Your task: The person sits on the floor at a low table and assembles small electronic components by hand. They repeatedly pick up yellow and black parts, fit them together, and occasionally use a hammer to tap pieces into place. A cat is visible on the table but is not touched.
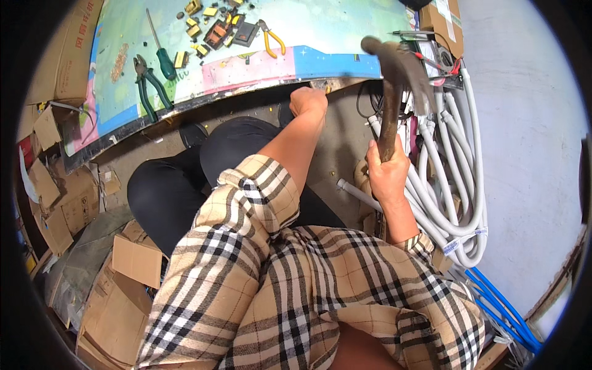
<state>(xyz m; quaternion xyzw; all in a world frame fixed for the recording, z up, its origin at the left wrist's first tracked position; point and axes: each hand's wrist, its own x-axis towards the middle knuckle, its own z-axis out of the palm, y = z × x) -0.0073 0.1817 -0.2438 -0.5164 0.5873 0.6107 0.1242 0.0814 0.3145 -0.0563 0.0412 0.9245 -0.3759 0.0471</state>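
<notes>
My right hand [388, 169] is wrapped round the handle of a claw hammer [391, 102], raised with its head up beside the table's right end. The hammer's head is slightly blurred. At the table's front edge my left hand [308, 102] is closed, its fingers curled against the edge; what they pinch, if anything, is hidden. A small yellowish bit [327, 89] shows on the edge just beside it. Yellow-handled cutters [270, 40] and a cluster of small parts, among them a transformer with a copper-coloured coil [217, 34], lie on the table [246, 71].
Green-handled pliers [148, 86] and a screwdriver [161, 55] lie on the table's left part. Coiled grey hoses [459, 160] hang at the right by a pale wall [530, 123]. Cardboard boxes [132, 262] stand at the left. A meter's test leads [431, 61] lie at the far right.
</notes>
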